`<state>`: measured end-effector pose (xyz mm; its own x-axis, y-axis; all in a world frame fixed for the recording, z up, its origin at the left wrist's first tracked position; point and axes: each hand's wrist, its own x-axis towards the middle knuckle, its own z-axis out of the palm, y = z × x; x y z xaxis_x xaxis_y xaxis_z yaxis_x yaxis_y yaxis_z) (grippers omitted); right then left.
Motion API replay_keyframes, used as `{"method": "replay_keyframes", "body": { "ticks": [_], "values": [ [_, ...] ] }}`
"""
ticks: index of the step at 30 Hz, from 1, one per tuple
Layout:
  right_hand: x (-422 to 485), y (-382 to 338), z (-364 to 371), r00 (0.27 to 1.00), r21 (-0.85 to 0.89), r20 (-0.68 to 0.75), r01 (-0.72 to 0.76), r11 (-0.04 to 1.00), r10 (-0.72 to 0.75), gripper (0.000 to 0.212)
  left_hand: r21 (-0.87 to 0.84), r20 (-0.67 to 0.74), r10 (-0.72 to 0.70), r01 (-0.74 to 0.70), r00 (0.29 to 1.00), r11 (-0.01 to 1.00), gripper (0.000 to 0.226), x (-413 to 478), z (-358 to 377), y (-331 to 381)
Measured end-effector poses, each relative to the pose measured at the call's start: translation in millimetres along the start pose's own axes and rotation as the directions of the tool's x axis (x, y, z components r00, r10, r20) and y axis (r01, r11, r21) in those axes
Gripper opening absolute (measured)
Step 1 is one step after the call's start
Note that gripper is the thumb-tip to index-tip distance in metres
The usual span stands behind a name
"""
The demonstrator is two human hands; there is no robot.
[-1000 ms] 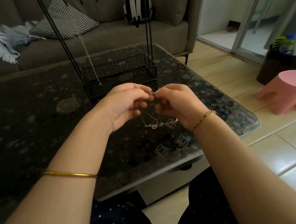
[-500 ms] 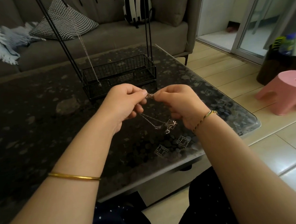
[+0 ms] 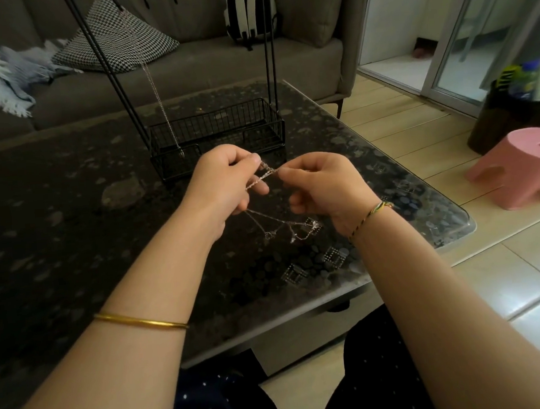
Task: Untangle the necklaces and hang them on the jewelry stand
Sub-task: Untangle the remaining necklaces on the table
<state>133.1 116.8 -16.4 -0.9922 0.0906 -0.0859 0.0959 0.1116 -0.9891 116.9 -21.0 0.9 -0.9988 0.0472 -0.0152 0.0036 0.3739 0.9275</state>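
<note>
Silver necklaces [image 3: 283, 227], tangled, hung above the dark surface [image 3: 71, 218] between the left hand [image 3: 225, 183] and right hand [image 3: 323, 186]. Both hands' fingers [image 3: 252, 159] were pinched closed on the chain. The black wire jewelry stand [image 3: 216, 134] stood just behind, one chain [image 3: 155, 91] already hanging on it.

A dark, pebble-patterned glass table [image 3: 73, 237] is standing before a grey sofa. A black wire jewelry stand [image 3: 216, 134] is sitting directly on it, toward the far side.
</note>
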Motion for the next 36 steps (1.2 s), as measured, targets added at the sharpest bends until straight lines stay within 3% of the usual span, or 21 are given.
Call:
{"method": "replay_keyframes", "body": {
  "ticks": [16,23,36],
  "values": [
    [2,3,-2,0.999,-0.051,-0.051,0.016,0.999,-0.019,0.013,-0.015,-0.011,0.008,-0.008,1.000,1.000,0.010,3,5,-1],
    [2,3,-2,0.994,-0.168,-0.062,0.083,0.982,-0.094,0.016,0.223,0.072,0.206,-0.217,0.976,0.950,0.010,0,7,-3],
    [0,0,-2,0.985,-0.252,-0.067,0.140,0.958,-0.162,0.010,0.391,0.050,0.321,-0.314,0.946,0.865,0.012,-1,12,-5]
  ]
}}
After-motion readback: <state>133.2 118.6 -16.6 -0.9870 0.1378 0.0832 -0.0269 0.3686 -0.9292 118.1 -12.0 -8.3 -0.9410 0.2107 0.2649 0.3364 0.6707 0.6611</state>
